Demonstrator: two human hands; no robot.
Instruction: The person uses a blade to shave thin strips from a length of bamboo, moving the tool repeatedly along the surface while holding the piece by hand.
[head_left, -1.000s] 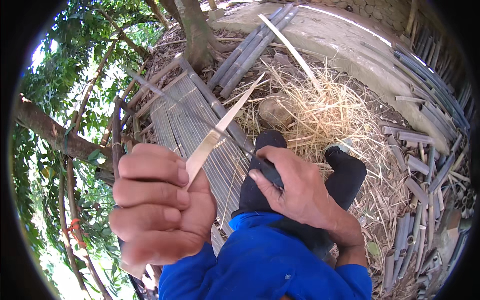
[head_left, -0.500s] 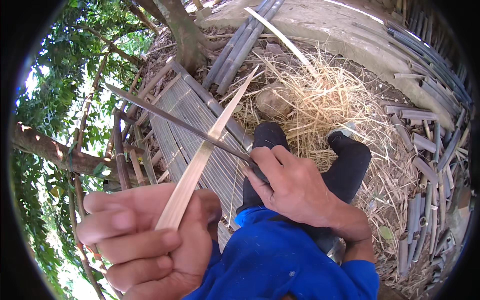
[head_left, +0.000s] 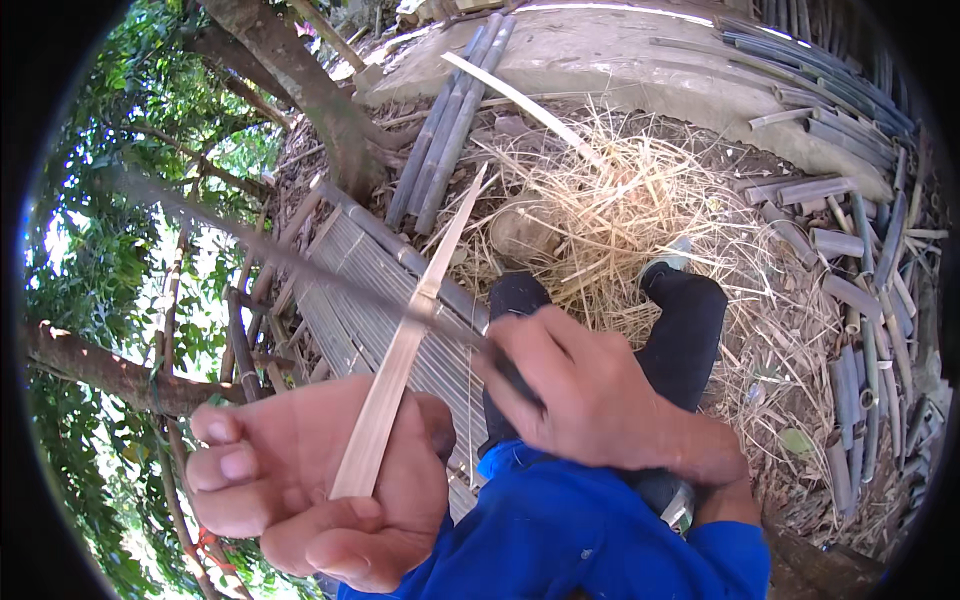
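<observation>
Outdoors, on shaving-strewn ground (head_left: pixel 780 365) with three poles (head_left: pixel 448 125) beyond a slatted platform (head_left: pixel 440 385), one knife (head_left: pixel 340 279), clamped in the right hand (head_left: pixel 575 390), crosses one pale strip (head_left: pixel 385 400) on the left hand's (head_left: pixel 300 450) palm, fingers loosely apart

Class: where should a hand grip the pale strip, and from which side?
The pale strip is probably best gripped at its broad lower end, from underneath, where the left hand supports it: it tapers to a thin upper tip, and the knife blade crosses its middle.
</observation>
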